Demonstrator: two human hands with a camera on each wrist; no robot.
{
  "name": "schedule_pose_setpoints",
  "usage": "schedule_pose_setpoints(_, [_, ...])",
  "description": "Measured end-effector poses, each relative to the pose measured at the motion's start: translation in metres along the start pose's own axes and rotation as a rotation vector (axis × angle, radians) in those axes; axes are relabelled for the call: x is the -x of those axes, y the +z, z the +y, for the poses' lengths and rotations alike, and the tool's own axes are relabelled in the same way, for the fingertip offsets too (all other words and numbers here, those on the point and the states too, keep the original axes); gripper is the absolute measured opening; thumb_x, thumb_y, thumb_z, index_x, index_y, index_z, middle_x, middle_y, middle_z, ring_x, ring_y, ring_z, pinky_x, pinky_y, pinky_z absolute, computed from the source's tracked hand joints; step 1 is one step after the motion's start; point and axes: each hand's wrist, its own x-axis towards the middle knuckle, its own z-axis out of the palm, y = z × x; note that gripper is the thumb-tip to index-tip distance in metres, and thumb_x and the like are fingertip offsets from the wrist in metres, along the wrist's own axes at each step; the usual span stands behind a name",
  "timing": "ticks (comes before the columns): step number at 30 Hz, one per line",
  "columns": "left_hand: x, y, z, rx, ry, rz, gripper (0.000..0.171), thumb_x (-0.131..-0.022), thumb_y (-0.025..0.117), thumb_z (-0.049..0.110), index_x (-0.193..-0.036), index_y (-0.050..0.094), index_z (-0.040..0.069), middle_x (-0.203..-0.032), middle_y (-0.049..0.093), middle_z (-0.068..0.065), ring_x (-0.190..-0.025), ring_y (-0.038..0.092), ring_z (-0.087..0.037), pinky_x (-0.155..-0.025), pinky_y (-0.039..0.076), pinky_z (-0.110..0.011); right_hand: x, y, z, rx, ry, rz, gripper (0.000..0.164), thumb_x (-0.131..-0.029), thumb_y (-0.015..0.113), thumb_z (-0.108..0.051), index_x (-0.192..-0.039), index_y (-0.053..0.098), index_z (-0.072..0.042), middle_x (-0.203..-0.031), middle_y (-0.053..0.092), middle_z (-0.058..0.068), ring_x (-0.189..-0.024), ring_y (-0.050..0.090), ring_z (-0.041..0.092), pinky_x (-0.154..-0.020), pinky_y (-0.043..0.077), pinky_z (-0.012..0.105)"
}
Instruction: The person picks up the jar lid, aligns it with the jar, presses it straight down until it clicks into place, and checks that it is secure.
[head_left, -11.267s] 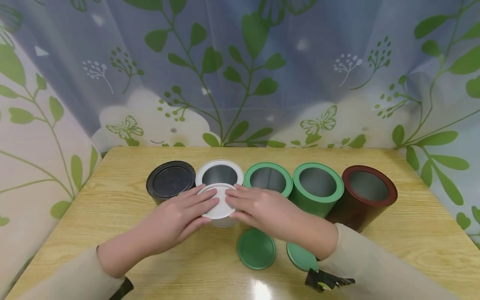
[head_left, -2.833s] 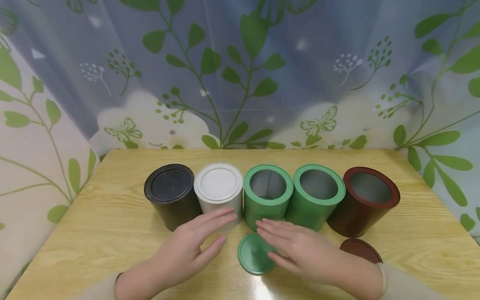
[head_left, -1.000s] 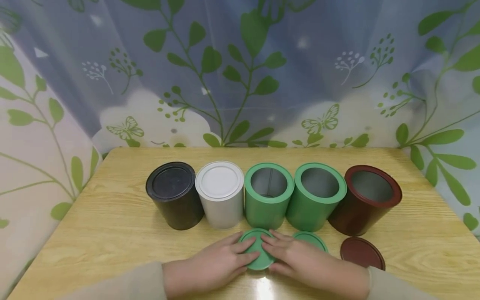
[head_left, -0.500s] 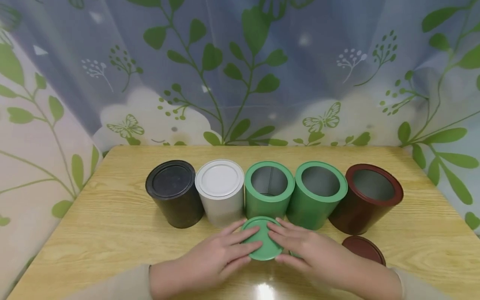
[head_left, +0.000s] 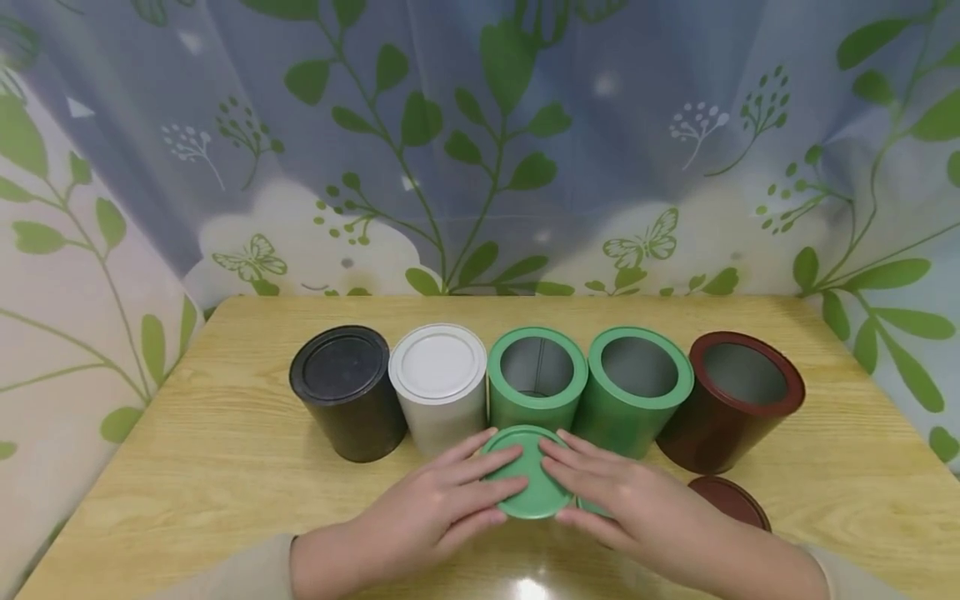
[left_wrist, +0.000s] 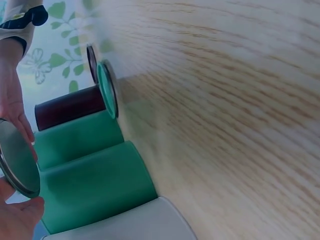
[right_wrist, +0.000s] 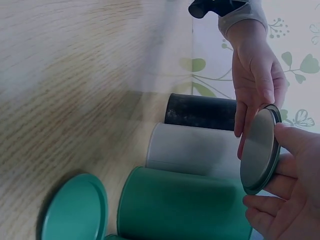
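Both hands hold a green lid by its rim, raised off the table in front of the middle green can. My left hand grips the left side, fingers over the top and thumb at the near edge. On the right side my right hand grips it likewise. Its bare metal underside shows in the right wrist view, where the lid is tilted between the hands. That green can is uncovered, its grey inside visible. A second green lid lies on the table, mostly hidden by my right hand in the head view.
Left of it stand a white can and a black can, both with lids on. To the right are an uncovered green can and an uncovered dark red can. A dark red lid lies before the latter.
Earlier the hands held a white lid at the uncovered white can; that lid is now on it. Since then they took the green lid from the table and raised it towards the middle can.
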Motion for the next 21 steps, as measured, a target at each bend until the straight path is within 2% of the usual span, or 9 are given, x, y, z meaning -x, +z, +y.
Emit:
schedule_pose_setpoints(4, [-0.003,-0.004,0.001,-0.001,0.027,0.046,0.042,-0.101,0.037,0.034,-0.122,0.063,0.007,-0.134,0.051,-0.011,-0.128,0.04,-0.034,-0.103,0.034,-0.038,-0.001,-0.003,-0.002,0.009,-0.035,0.05,0.047,-0.09,0.062,-0.027,-0.129,0.055,-0.001,-0.137,0.048,0.008,-0.126,0.044,0.028,-0.086,0.049,0.04])
schedule_pose_setpoints(7, [-0.007,-0.008,0.001,-0.026,0.071,0.079,0.038,-0.1,0.043,0.03,-0.121,0.063,0.005,-0.132,0.052,-0.012,-0.126,0.042,-0.035,-0.103,0.035,-0.039,-0.003,-0.007,-0.002,0.031,-0.066,0.1,0.047,-0.09,0.063,-0.028,-0.129,0.056,-0.001,-0.136,0.049,0.007,-0.125,0.045,0.027,-0.085,0.05,0.04])
schedule_pose_setpoints(10, [-0.011,-0.012,0.0,-0.038,0.095,0.091,0.036,-0.099,0.046,0.026,-0.122,0.062,0.003,-0.132,0.053,-0.013,-0.126,0.043,-0.034,-0.103,0.035,-0.041,-0.005,-0.011,-0.001,0.038,-0.082,0.132,0.048,-0.089,0.064,-0.027,-0.128,0.056,-0.001,-0.136,0.05,0.007,-0.124,0.046,0.027,-0.084,0.05,0.039])
schedule_pose_setpoints(15, [-0.019,-0.017,-0.001,-0.016,0.059,0.07,0.041,-0.101,0.04,0.031,-0.122,0.062,0.004,-0.133,0.052,-0.013,-0.129,0.039,-0.032,-0.106,0.03,-0.04,-0.008,-0.016,0.002,0.027,-0.075,0.14,0.048,-0.088,0.065,-0.024,-0.129,0.055,0.0,-0.136,0.049,0.009,-0.124,0.045,0.027,-0.084,0.051,0.038])
schedule_pose_setpoints(21, [-0.025,-0.018,-0.005,-0.008,0.022,0.062,0.046,-0.101,0.035,0.036,-0.122,0.062,0.005,-0.133,0.052,-0.011,-0.131,0.037,-0.031,-0.108,0.026,-0.038,-0.011,-0.018,0.008,0.032,-0.07,0.14,0.048,-0.092,0.061,-0.028,-0.13,0.054,-0.001,-0.137,0.048,0.009,-0.125,0.045,0.028,-0.087,0.049,0.041])
